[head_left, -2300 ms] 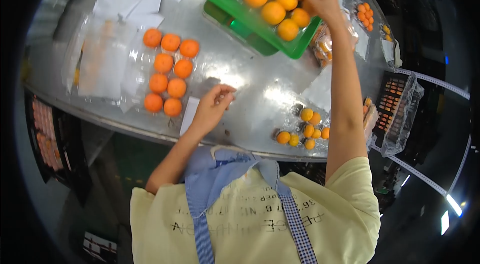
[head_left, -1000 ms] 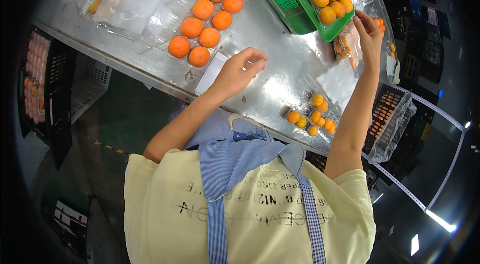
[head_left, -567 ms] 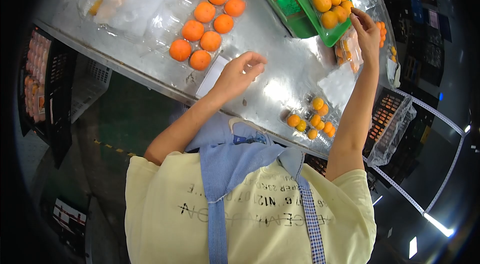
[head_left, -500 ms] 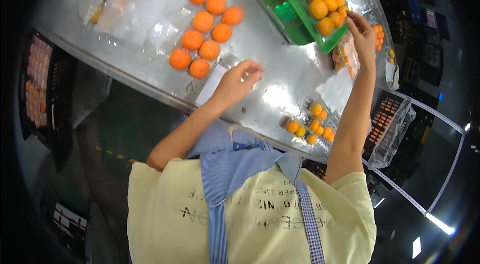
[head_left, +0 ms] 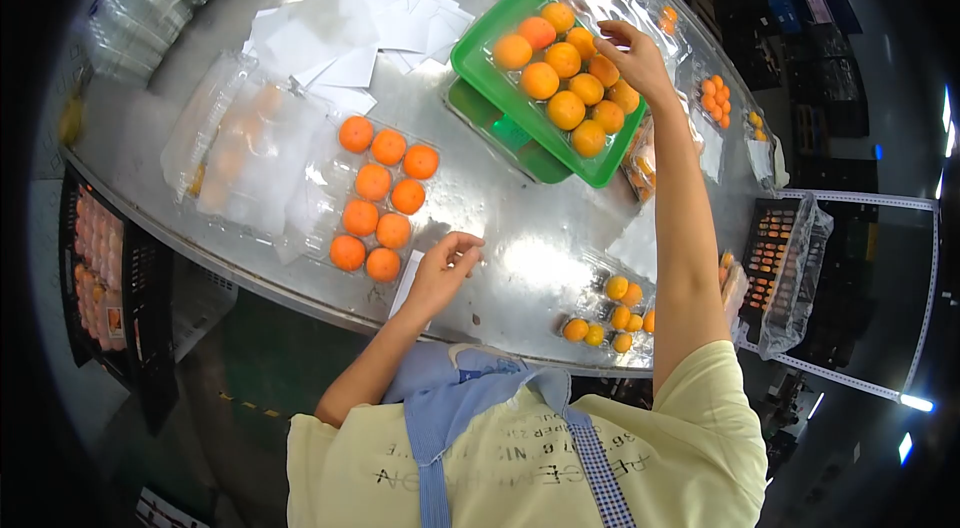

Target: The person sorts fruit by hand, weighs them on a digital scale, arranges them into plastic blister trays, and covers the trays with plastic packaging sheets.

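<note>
My right hand (head_left: 628, 53) is at the right side of the green tray (head_left: 486, 60), thumb and fingers apart, next to the orange fruits (head_left: 585, 88) in it. The tray sits on a green scale (head_left: 468, 108) with a small lit display, partly hidden. My left hand (head_left: 448, 268) hovers over the metal table, fingers loosely curled, thumb apart, nothing visible in it. To its left, several deeper-orange fruits (head_left: 373, 182) stand in rows in a clear plastic container. A white card (head_left: 408, 283) lies partly under my left hand and wrist.
White papers (head_left: 345, 28) and stacked clear containers (head_left: 140, 18) are at the upper left of the metal table (head_left: 500, 328). Small fruits (head_left: 621, 316) lie near the front edge. Packed fruits (head_left: 715, 100) are at the right. Crates stand beyond both table ends.
The view has shifted, showing more of the table's far side. My right hand has moved up along the tray's right side. My left hand keeps its loosely curled shape.
</note>
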`<move>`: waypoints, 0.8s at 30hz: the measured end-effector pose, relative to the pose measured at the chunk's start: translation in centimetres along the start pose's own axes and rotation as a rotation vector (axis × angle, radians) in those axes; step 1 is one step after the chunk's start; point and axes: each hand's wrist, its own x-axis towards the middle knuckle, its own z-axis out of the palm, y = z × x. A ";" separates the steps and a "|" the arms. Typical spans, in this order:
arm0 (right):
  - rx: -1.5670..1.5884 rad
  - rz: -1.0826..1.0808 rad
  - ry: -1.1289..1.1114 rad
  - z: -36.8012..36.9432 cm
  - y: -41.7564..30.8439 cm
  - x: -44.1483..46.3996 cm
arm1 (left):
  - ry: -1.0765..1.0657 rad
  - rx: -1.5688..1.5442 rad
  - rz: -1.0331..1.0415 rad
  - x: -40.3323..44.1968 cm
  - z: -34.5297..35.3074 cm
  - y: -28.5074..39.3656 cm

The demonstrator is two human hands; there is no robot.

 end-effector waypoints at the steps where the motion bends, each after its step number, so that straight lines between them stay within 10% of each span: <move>1: -0.013 0.011 -0.001 0.1 0.3 0.7 | 0.004 -0.001 0.006 0.1 -0.1 0.0; 24: -0.327 -0.389 -0.130 1.7 -1.8 -0.1 | 0.036 0.019 -0.017 1.4 -0.6 0.3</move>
